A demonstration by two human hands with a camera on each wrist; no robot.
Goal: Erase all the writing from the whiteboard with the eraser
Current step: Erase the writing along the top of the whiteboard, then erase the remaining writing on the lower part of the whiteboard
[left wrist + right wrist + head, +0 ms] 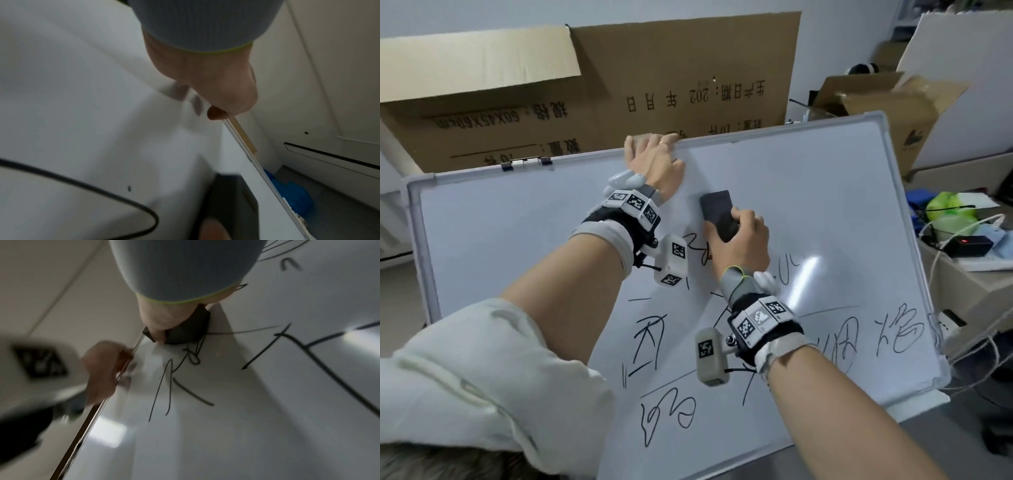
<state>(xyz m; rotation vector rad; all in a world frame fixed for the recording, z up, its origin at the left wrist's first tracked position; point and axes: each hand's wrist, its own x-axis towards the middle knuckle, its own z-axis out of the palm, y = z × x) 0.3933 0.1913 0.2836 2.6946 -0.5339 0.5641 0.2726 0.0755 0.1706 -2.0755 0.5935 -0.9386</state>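
A white whiteboard [517, 222] leans tilted against a cardboard box. Its upper half is blank; black handwriting [654, 349] covers the lower middle and right. My right hand [743, 240] grips a dark grey eraser [717, 212] pressed flat on the board just above the writing. In the right wrist view the eraser [185, 331] sits under my curled fingers, beside black strokes [174, 378]. My left hand [654, 157] holds the board's top frame, fingers curled over the edge. The left wrist view shows that hand [216, 91] on the frame [246, 149].
A large cardboard box [602, 92] stands behind the board. At the right sit an open carton [887, 99], a green bag [948, 209], a black device with a red light [967, 245] and white cables [935, 246]. Clips [524, 164] are on the top frame.
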